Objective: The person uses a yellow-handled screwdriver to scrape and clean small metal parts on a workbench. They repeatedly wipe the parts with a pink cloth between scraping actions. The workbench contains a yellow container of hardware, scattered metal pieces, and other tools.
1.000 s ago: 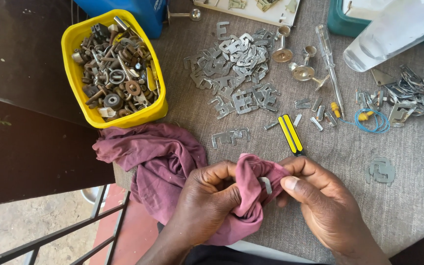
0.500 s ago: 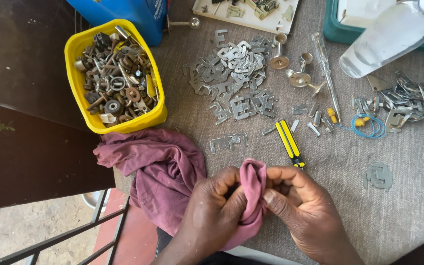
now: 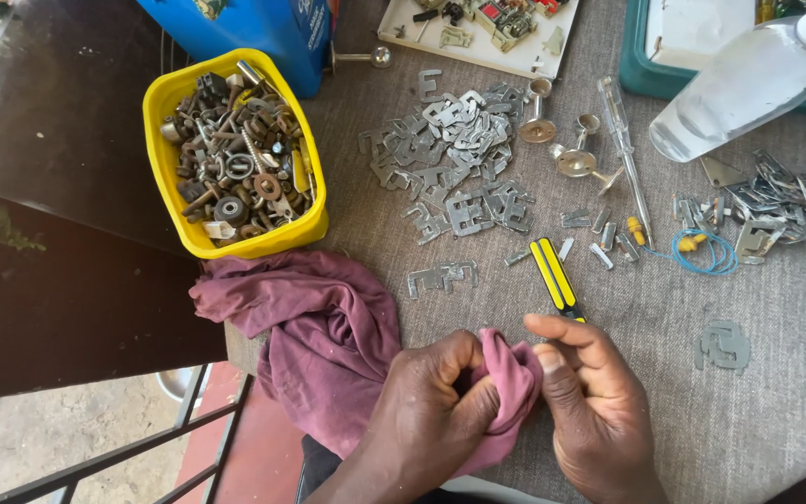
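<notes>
Both hands work at the near edge of a grey table. My left hand (image 3: 431,411) is closed around a bunched fold of a maroon cloth (image 3: 328,345). My right hand (image 3: 590,411) pinches the same fold from the right, thumb and fingers pressed against it. Whatever lies inside the fold is hidden. The rest of the cloth trails off to the left over the table edge. A yellow-and-black handled tool (image 3: 557,277) lies just beyond my right fingers.
A yellow tub (image 3: 165,103) of rusty nuts and bolts stands at the far left. A heap of flat E-shaped metal plates (image 3: 459,159) lies mid-table, a smaller pile (image 3: 767,205) at right, a clear plastic bottle (image 3: 739,84), a blue box (image 3: 244,28), a teal tray (image 3: 641,56).
A small metal piece visible on the cloth a second ago is now wrapped out of sight. Both hands have closed the cloth around it and shifted slightly.
</notes>
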